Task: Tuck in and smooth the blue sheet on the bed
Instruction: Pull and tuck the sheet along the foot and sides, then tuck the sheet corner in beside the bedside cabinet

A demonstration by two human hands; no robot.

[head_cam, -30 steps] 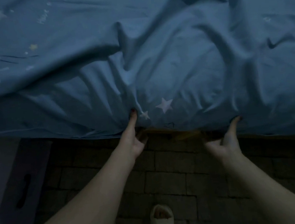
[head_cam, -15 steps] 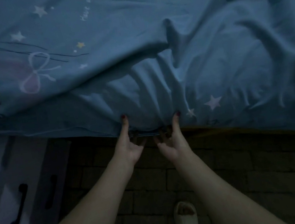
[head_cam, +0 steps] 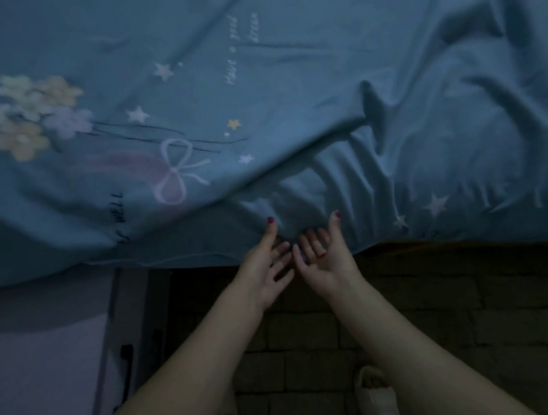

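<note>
Blue sheet [head_cam: 285, 85] hanging at 12 o'clock; left hand [head_cam: 262, 268] & right hand [head_cam: 326, 258] both splayed, palms up, thumbs touching its hem, gripping nothing

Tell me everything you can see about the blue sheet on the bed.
The blue sheet looks like soft cotton, printed with pastel flowers, a pink bow, small stars and handwritten-style words. It covers the bed top and hangs over the near edge, its hem loose above the brick-patterned floor. The left part lies fairly flat; the right is heavily creased, with folds fanning up from the edge. The left hand and right hand, palms up with fingers spread, meet at the hem, thumbs resting on the overhang.
</note>
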